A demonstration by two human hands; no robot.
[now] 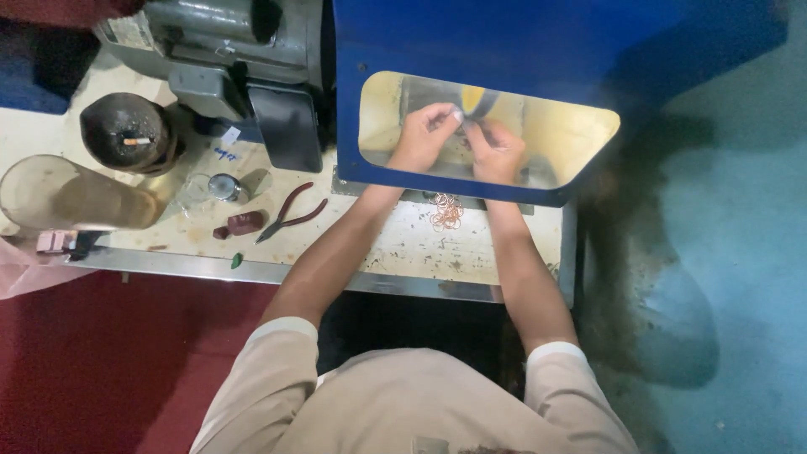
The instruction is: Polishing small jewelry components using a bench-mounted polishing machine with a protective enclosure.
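Inside the blue guard (437, 42), our left hand (424, 139) and right hand (496, 151) pinch something small (perhaps a ring); fingers could catch the wheel (481, 101) beside them.

Standing on a floor (101, 361) showing dark red at left, teal at right. Wearing pale, stained paint across the surface (403, 248), metal-edged in front.
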